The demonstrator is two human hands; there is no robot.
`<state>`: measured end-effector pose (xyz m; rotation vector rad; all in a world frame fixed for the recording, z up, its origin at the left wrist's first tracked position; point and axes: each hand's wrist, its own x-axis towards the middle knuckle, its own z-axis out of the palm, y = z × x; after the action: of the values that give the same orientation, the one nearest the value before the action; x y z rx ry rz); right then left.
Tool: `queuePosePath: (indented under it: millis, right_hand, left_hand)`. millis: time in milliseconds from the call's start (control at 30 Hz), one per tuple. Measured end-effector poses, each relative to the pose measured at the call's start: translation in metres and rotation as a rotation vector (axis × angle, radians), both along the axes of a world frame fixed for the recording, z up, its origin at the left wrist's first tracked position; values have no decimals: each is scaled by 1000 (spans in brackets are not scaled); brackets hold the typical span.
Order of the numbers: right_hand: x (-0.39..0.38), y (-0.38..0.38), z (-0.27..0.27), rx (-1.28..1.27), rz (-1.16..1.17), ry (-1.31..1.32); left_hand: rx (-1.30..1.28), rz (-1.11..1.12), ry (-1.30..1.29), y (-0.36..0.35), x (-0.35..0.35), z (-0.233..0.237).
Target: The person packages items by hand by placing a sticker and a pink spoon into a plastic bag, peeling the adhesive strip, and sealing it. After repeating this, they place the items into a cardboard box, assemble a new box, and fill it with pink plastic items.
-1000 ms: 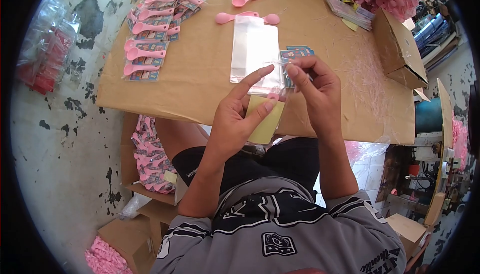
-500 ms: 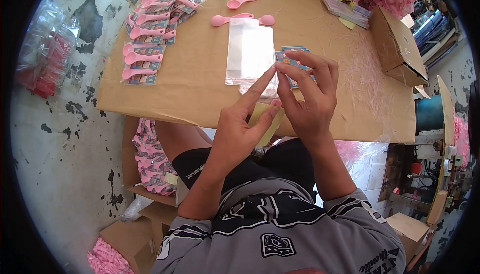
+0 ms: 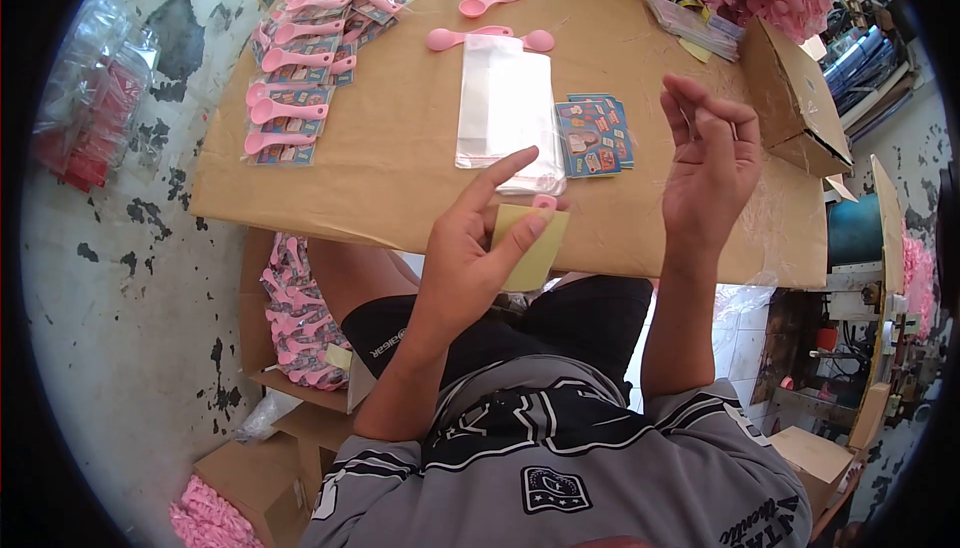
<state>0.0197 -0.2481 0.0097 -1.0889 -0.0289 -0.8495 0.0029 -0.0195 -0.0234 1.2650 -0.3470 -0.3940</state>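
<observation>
My left hand (image 3: 470, 248) is at the table's front edge, its thumb pressing a yellow card (image 3: 530, 263) and a pink spoon (image 3: 544, 202), of which only the handle end shows. The index finger points outward, over the lower part of a stack of clear plastic bags (image 3: 507, 108). To the right of the bags lies a small pile of blue printed cards (image 3: 597, 138). My right hand (image 3: 712, 163) is raised over the right of the table, fingertips pinched together; whatever they hold, if anything, is too small to make out.
Pink measuring spoons (image 3: 487, 40) lie beyond the bags. Bagged spoons with cards (image 3: 290, 111) line the left of the brown table (image 3: 400, 168). Thin plastic strips (image 3: 735, 168) and a cardboard box (image 3: 795, 98) are at the right. A box of packed spoons (image 3: 300, 318) stands below.
My right hand has moved away to the right from my left fingertip, uncovering the blue cards. My left hand still holds the yellow card and spoon, almost in the same place.
</observation>
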Motion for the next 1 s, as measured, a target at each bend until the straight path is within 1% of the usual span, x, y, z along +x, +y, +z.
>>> queuePosePath:
  millis: [33,100,167,233,333,400,467,533,667,767,1000]
  right_hand:
    - [-2,-8,-6,-7,-19,0]
    - [-8,-20,-14,-80,269,-36]
    - [-17,-20,-19,-173,421,62]
    - [-27,0,-15,-284,428,286]
    - [-28,27,-9,-452,527,489]
    - [-30,38,-13,-413,621,486]
    - [-30,43,-21,-395,641,470]
    - [-26,43,-30,-403,591,442]
    - [-28,39,-27,-388,589,466]
    - [-30,35,-27,-384,595,454]
    - [-32,27,-30,-396,580,436]
  left_hand:
    - [-46,21,32,1,1,-1]
    - [-119,55,68,4,3,-3]
    - [-172,76,83,5,5,-7]
    - [-210,106,0,3,8,-17]
    - [-219,124,-52,5,10,-20]
    - [-215,121,-42,5,9,-18]
    - [-218,114,-14,5,7,-15]
    - [-224,112,-20,5,8,-16]
    - [-193,108,29,8,8,-12]
    - [-141,167,-30,3,8,-11]
    - [-89,164,-7,0,10,-8]
